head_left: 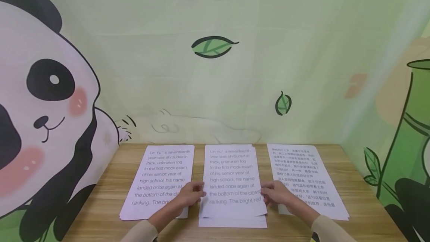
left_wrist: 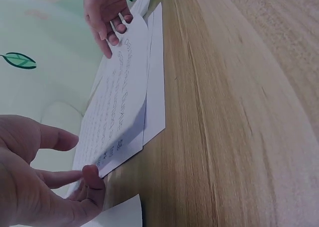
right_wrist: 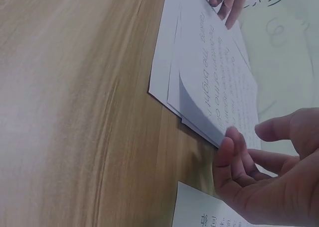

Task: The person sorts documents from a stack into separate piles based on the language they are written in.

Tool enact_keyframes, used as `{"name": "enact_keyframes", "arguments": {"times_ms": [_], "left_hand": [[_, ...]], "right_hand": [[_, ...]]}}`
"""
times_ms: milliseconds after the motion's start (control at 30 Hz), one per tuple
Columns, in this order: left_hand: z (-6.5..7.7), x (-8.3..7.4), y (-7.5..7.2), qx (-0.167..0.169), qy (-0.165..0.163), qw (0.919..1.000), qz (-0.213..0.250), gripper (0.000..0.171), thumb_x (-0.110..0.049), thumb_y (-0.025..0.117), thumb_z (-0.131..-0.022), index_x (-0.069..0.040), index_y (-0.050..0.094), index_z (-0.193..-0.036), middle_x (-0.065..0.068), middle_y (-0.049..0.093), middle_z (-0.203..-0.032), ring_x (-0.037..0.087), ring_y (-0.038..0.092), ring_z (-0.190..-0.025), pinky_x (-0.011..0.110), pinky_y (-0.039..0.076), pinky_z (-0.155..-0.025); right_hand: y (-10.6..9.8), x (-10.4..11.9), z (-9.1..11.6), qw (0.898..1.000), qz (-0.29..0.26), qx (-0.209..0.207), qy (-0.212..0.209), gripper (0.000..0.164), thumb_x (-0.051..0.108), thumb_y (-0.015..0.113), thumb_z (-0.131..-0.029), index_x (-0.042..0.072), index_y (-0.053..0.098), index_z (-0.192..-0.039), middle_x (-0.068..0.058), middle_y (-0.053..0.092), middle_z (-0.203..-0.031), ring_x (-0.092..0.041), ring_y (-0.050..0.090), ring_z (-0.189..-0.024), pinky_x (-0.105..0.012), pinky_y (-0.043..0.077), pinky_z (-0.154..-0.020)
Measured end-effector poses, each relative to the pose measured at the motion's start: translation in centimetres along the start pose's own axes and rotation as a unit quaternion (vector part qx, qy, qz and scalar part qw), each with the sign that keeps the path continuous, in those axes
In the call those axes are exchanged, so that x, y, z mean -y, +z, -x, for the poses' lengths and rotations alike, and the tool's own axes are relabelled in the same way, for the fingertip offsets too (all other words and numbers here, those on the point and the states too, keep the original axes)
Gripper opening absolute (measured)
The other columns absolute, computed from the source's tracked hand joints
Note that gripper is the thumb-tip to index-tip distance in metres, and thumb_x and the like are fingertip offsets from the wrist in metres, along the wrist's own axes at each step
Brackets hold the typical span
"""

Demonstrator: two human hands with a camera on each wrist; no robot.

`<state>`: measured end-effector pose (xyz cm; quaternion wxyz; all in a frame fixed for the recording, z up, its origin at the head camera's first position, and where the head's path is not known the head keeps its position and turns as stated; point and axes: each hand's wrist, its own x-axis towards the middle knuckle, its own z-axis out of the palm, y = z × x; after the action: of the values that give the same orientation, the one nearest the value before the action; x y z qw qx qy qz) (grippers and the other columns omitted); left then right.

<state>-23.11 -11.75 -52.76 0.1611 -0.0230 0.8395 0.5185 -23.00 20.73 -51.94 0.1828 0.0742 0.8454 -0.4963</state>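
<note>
A stack of white printed sheets lies in the middle of the table, its top sheet bearing large English text. The near edge of that top sheet bows up a little from the paper beneath. My left hand is at the left edge of the stack, its fingertips by the paper and its thumb apart from them. At the right edge, my right hand stands the same way, thumb spread from the fingers. Both wrist views show a gap between thumb and fingertips. Under the top sheet, more paper sticks out toward me.
To the left lies another stack of English-printed sheets. On the right is a stack with Chinese text, partly covered by my right hand. The wooden table ends against a backdrop with a panda and leaves.
</note>
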Motion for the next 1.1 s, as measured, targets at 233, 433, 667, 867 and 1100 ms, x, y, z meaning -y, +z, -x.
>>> {"name": "enact_keyframes", "arguments": {"times_ms": [233,433,667,867,1100], "left_hand": [[-0.4,0.1,-0.1,-0.023,0.001,0.9975,0.066,0.039,-0.010,0.063,-0.091,0.005,0.060,-0.128,0.018,0.070,-0.107,0.021,0.070,-0.082,0.032,0.057,-0.072],[-0.6,1.1,-0.3,-0.025,-0.008,0.9914,0.128,0.040,0.002,0.068,-0.084,0.008,0.057,-0.123,0.016,0.073,-0.102,0.018,0.070,-0.079,0.031,0.062,-0.071],[-0.8,1.2,-0.1,-0.008,-0.021,0.9946,0.102,0.057,0.003,0.067,-0.086,0.013,0.048,-0.138,0.020,0.071,-0.108,0.020,0.072,-0.087,0.036,0.062,-0.079],[-0.8,1.3,0.1,0.007,-0.011,0.9948,0.101,0.055,0.005,0.061,-0.088,0.013,0.047,-0.140,0.024,0.070,-0.115,0.021,0.073,-0.088,0.039,0.063,-0.079],[-0.5,1.0,-0.3,-0.006,-0.016,0.9957,0.091,0.053,0.005,0.059,-0.090,0.011,0.047,-0.141,0.022,0.072,-0.113,0.018,0.072,-0.082,0.038,0.062,-0.075]], "right_hand": [[-0.2,0.3,-0.2,0.998,-0.055,-0.007,0.002,0.040,0.017,0.059,-0.099,-0.001,0.060,-0.135,-0.015,0.072,-0.115,-0.021,0.071,-0.092,-0.036,0.062,-0.077],[0.5,0.3,-0.6,0.988,-0.152,0.030,0.016,0.046,0.011,0.060,-0.098,-0.007,0.052,-0.139,-0.020,0.072,-0.112,-0.025,0.074,-0.092,-0.042,0.064,-0.081],[0.4,-0.5,-0.6,0.987,-0.144,0.076,-0.002,0.056,0.010,0.061,-0.096,-0.011,0.043,-0.144,-0.019,0.072,-0.110,-0.024,0.074,-0.091,-0.042,0.064,-0.081],[0.5,-0.6,-0.6,0.989,-0.124,0.081,0.000,0.062,0.010,0.061,-0.094,-0.013,0.038,-0.147,-0.018,0.071,-0.116,-0.025,0.073,-0.098,-0.042,0.063,-0.083],[0.6,-0.3,-0.5,0.992,-0.110,0.056,0.012,0.059,0.009,0.060,-0.095,-0.008,0.042,-0.149,-0.013,0.073,-0.116,-0.023,0.073,-0.098,-0.039,0.063,-0.081]]}}
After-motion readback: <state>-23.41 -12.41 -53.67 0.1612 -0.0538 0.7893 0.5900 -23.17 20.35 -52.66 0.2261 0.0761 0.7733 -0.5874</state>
